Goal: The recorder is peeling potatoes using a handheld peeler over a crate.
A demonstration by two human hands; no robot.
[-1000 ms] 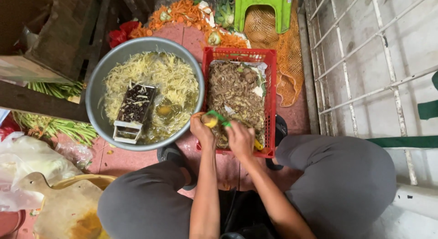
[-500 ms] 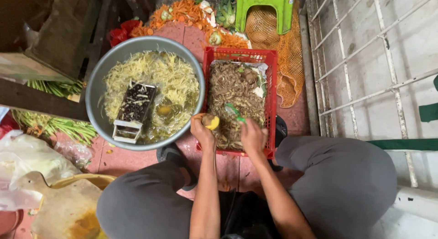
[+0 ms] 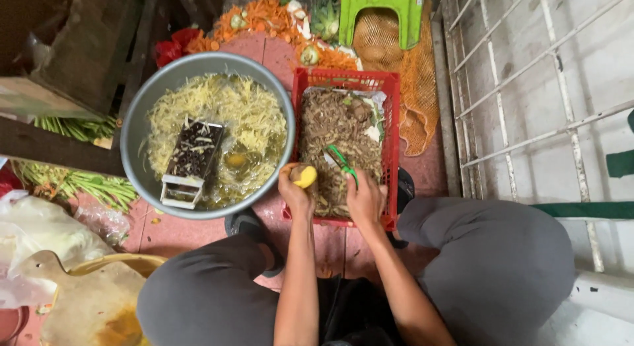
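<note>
Large grey metal basin (image 3: 135,131) on the red tile floor, full of pale shredded vegetable in water with a box grater (image 3: 191,161) standing in it; just right of it, a red plastic crate (image 3: 393,115) heaped with brown peelings. Left hand (image 3: 294,191) closed around a small yellow peeled vegetable (image 3: 305,177), held over the crate's left edge. Right hand (image 3: 365,200) grips a green peeler (image 3: 341,161), blade pointing up over the peelings, just beside the vegetable.
</note>
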